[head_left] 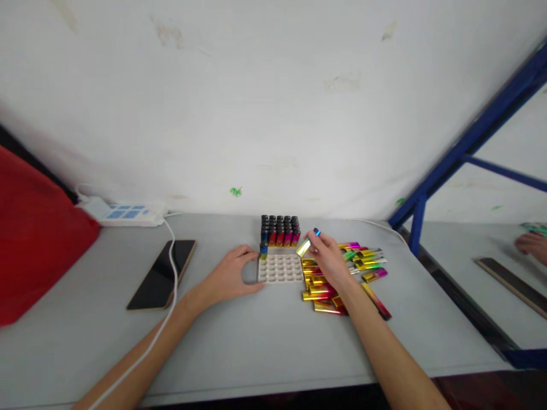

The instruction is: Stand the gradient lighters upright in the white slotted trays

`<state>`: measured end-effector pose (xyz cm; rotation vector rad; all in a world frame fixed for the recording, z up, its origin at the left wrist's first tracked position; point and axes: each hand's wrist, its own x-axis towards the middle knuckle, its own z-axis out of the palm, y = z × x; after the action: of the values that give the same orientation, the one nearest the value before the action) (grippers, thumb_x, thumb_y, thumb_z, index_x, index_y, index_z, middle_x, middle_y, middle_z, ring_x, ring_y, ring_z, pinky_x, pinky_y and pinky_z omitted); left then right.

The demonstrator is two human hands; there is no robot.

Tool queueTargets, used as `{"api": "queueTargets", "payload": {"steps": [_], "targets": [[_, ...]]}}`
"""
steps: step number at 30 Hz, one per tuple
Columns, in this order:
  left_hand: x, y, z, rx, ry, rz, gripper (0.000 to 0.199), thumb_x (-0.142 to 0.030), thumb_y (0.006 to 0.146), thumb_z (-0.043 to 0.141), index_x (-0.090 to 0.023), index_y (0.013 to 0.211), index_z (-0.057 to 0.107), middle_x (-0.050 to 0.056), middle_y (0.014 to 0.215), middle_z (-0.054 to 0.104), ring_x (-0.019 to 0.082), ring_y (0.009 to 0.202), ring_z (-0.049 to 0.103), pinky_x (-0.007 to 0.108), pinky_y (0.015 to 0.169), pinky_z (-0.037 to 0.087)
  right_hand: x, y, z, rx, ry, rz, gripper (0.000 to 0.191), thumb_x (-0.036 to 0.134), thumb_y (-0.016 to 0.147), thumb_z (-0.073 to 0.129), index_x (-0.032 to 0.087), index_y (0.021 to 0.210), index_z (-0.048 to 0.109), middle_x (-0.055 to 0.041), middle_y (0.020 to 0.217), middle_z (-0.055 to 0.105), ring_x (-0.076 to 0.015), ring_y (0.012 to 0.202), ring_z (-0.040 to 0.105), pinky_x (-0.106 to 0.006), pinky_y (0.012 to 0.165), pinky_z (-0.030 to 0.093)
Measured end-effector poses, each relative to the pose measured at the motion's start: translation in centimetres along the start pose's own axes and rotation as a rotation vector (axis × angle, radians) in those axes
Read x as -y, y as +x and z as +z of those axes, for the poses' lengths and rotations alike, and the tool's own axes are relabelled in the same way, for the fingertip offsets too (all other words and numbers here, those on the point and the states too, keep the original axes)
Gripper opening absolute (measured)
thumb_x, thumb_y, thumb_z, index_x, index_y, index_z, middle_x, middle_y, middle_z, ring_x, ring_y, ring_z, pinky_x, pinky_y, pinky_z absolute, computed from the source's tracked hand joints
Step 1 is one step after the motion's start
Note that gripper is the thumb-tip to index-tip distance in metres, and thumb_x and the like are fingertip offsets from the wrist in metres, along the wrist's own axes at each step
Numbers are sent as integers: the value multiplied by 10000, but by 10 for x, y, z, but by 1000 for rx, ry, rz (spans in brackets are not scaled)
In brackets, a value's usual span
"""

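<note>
A white tray (280,269) with rows of small slots lies on the grey table. My left hand (233,272) rests at its left side, thumb and fingers apart around the edge, holding nothing. One blue-and-yellow lighter (264,250) stands in the tray's back left corner. Behind it, several black-topped lighters (280,230) stand upright in rows. My right hand (327,253) pinches a shiny gold-and-blue lighter sleeve (305,246), tilted above the tray's back right corner. Below and around that hand lies a loose pile of metallic coloured sleeves (320,291).
A black phone (162,275) lies at the left under a white cable (174,273). Behind it are a white power strip (130,214) and a red cloth (38,239). A blue metal frame (444,165) borders the right side; beyond it another person's hand (532,245) shows.
</note>
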<state>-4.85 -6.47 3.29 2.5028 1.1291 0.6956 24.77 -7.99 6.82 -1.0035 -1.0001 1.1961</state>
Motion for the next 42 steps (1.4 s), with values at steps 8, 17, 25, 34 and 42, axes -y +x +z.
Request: {"api": "queueTargets", "payload": {"steps": [8,17,25,34,42], "targets": [[2,-1,2,-7,1,15,563,-566,817,898,-230,1244,751,116,1244,762,334,1178,722,474,1132,590,1,-11,16,212,-14,89,641,879,853,743,276,1012,596,48,716,595,-153,582,513,-275,547,456],[-3,0,0,-20,-21,23,542,-521,806,909,-228,1237,757,116,1229,767,339,1161,725,497,1126,596,-12,-18,30,86,-380,-5,713,929,873,643,270,682,448,70,598,361,-123,555,307,-267,491,246],[-3,0,0,-4,-27,2,552,-512,802,915,-213,1236,750,121,1234,755,345,1170,723,504,1131,589,-20,-17,29,-42,-523,-62,546,690,909,574,287,603,371,46,580,331,-137,585,304,-299,538,222],[-2,0,0,0,-16,11,553,-538,812,914,-232,1246,758,109,1238,764,336,1172,717,481,1123,588,-16,-20,27,-24,-601,-168,522,695,1014,546,273,719,461,40,621,442,-167,634,422,-291,578,320],[-6,1,-1,19,-34,9,516,-528,833,924,-221,1214,757,102,1210,759,333,1158,718,483,1097,592,-11,-23,28,224,-889,-503,429,566,1160,440,262,882,560,-78,924,688,-249,881,657,-355,826,520]]}}
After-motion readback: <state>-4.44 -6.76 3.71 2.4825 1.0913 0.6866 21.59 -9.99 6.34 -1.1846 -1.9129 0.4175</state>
